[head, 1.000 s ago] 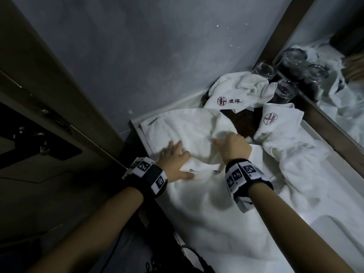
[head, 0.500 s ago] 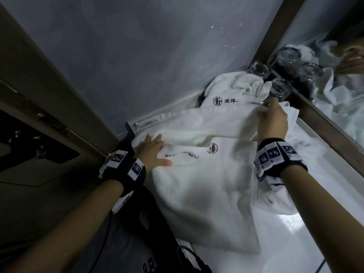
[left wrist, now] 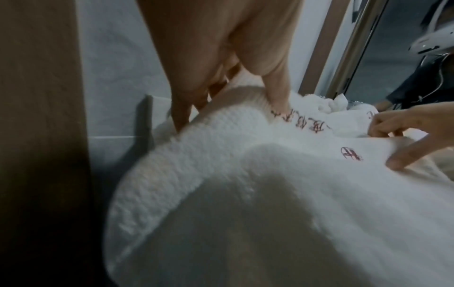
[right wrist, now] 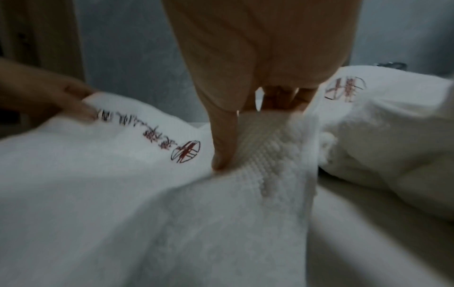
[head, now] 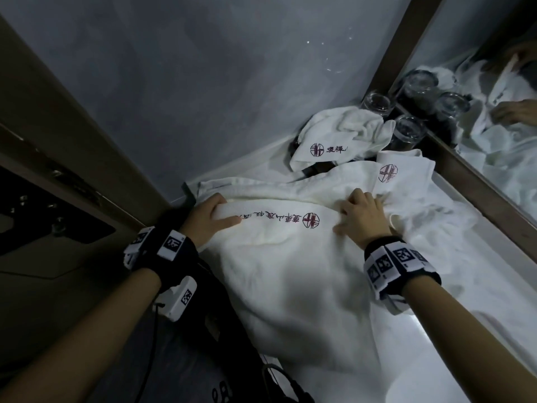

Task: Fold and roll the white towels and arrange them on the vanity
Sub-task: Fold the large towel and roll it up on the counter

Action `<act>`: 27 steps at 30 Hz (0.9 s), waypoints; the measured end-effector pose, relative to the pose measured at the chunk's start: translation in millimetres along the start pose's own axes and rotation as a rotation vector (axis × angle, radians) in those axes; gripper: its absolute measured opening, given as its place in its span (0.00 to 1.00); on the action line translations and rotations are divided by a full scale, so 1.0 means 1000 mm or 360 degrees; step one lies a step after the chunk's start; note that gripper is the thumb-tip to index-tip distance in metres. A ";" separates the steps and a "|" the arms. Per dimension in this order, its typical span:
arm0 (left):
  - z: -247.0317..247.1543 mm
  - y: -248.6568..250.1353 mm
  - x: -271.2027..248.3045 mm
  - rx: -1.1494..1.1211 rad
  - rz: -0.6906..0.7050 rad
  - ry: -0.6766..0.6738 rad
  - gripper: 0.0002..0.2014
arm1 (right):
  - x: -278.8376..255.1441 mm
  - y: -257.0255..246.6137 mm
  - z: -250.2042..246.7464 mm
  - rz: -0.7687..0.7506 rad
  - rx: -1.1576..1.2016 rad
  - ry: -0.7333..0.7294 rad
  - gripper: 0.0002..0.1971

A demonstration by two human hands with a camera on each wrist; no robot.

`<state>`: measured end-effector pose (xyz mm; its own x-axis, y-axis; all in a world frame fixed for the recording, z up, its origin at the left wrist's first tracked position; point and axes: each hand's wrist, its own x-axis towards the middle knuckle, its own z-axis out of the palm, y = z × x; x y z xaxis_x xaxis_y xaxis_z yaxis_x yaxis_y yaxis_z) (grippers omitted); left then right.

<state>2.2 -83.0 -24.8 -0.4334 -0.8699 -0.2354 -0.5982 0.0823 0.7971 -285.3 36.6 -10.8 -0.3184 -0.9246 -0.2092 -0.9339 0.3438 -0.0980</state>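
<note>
- risk: big white terry towel (head: 290, 271) with maroon logo lies on white vanity counter (head: 453, 344) and seems to overhang its near-left edge; an uneven pull could skew the fold or drag it off
- risk: clear glasses (head: 408, 130) far right; a wide sweep may knock them
- left hand (head: 207, 221): fingers curled over the towel's folded left edge, thumb on top, gripping
- right hand (head: 363, 218): fingers spread, bent, pinching a ridge on the right

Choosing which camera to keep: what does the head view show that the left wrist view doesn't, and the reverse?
Head only: the wristbands and, plainly, the glasses. Left wrist only: left fingers tucked behind the towel, a headset in the mirror. Both: that towel, gripped by the left hand and right hand.
</note>
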 end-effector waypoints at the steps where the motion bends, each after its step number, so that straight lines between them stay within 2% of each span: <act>1: -0.006 0.001 0.001 0.0060 -0.0004 -0.0055 0.14 | -0.001 0.003 -0.001 0.0003 0.0098 0.0009 0.21; 3: -0.016 0.003 0.003 0.0233 -0.0041 -0.0217 0.17 | -0.003 0.009 -0.005 0.0081 0.0322 0.0063 0.14; 5: -0.025 0.009 0.008 0.0299 -0.0069 -0.0236 0.21 | -0.006 0.014 -0.013 0.0143 0.0380 0.0286 0.11; 8: -0.034 0.029 0.022 0.0386 0.0142 0.0064 0.17 | -0.002 0.015 -0.030 0.0053 0.0393 0.0757 0.10; 10: -0.036 0.043 0.031 0.0641 0.0347 0.0240 0.13 | 0.009 0.013 -0.041 0.0048 0.0426 0.0857 0.10; 12: -0.034 0.047 0.040 0.0938 0.0361 0.0263 0.12 | 0.024 0.014 -0.046 0.0070 0.0419 0.0812 0.11; 14: -0.026 0.043 0.050 0.1162 0.0317 0.0114 0.14 | 0.036 0.015 -0.045 0.0037 0.0390 0.0700 0.12; 17: -0.010 0.035 0.060 0.1228 0.0318 -0.0177 0.22 | 0.050 0.015 -0.035 -0.0039 0.0344 0.0482 0.18; 20: 0.004 0.035 0.062 0.1195 0.0341 -0.0199 0.30 | 0.060 0.015 -0.029 0.0134 0.0229 0.0199 0.33; 21: 0.009 0.037 0.061 0.1184 0.0346 -0.0205 0.32 | 0.062 0.014 -0.028 0.0172 0.0232 0.0175 0.35; 24: 0.024 0.057 0.057 0.1041 0.0450 -0.0212 0.35 | 0.056 0.011 -0.033 0.0065 0.0275 0.0195 0.26; 27: 0.039 0.090 0.047 0.0663 0.0616 -0.0290 0.38 | 0.035 0.001 -0.039 -0.0255 0.0487 0.0203 0.18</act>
<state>-98.5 -97.6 14.4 -0.7593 -0.6443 -0.0920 -0.5716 0.5926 0.5675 -303.9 -2.0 20.1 -0.2079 -0.9770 -0.0464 -0.8878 0.2084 -0.4103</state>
